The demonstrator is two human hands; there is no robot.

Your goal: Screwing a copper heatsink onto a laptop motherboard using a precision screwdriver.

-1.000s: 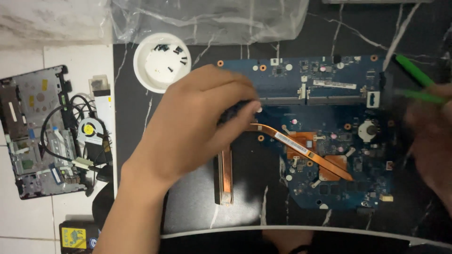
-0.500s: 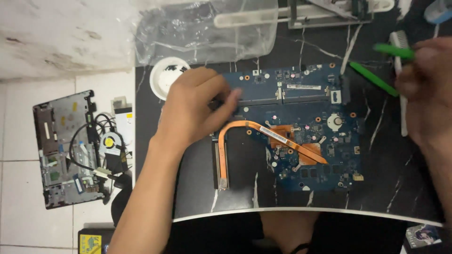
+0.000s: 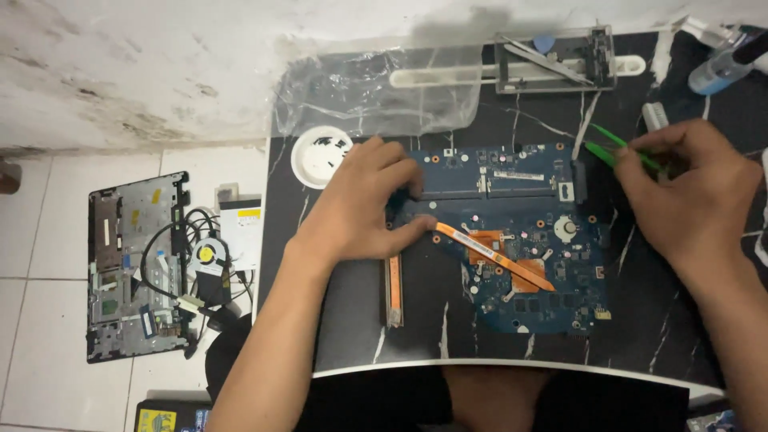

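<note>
Since before, my right hand (image 3: pixel 692 192) has dropped toward the blue board (image 3: pixel 512 232), fingers pinching green tweezers (image 3: pixel 624 152) angled far-left; left hand (image 3: pixel 364 204) presses the board's left edge, fingers together.

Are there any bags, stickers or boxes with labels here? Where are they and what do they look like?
Clear crumpled plastic bag: top of the black marbled table, behind the blue circuit board.
Long white sticker: on the board's upper part, thin rectangle.
White rectangular label: on the flat drive on the floor tiles, with a small yellow patch.
Yellow label: on a dark box at the bottom left edge.
</note>
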